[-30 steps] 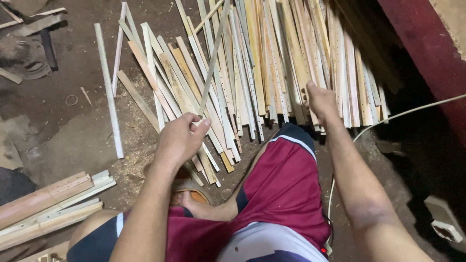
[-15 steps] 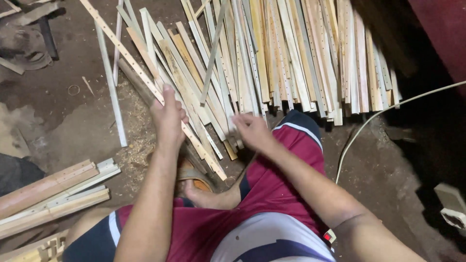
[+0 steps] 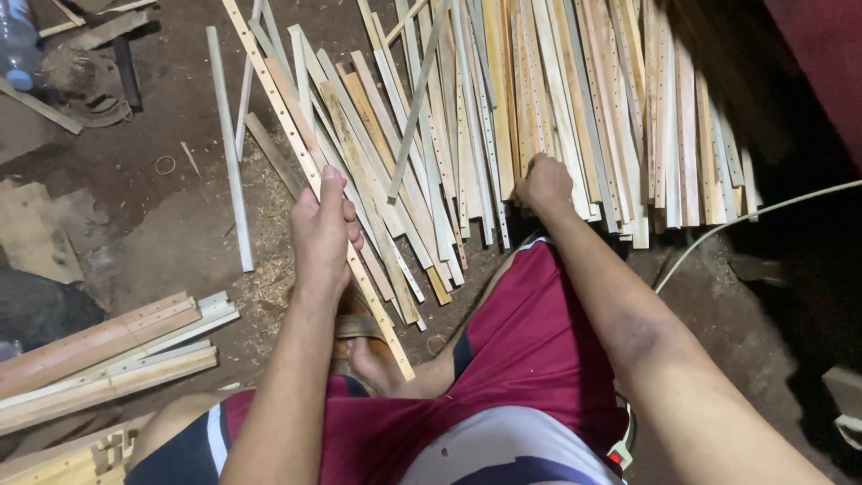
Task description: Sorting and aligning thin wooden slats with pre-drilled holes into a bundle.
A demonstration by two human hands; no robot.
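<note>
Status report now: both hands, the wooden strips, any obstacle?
Left hand grip shut on one long drilled strip. Right hand fingers down on strip pile, grip unclear. White cable lies beside pile, not blocking.

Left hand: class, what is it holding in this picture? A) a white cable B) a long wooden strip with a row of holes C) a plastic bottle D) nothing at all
B: the left hand is closed around a long wooden strip with a row of holes, lifted out of the pile of strips.
</note>
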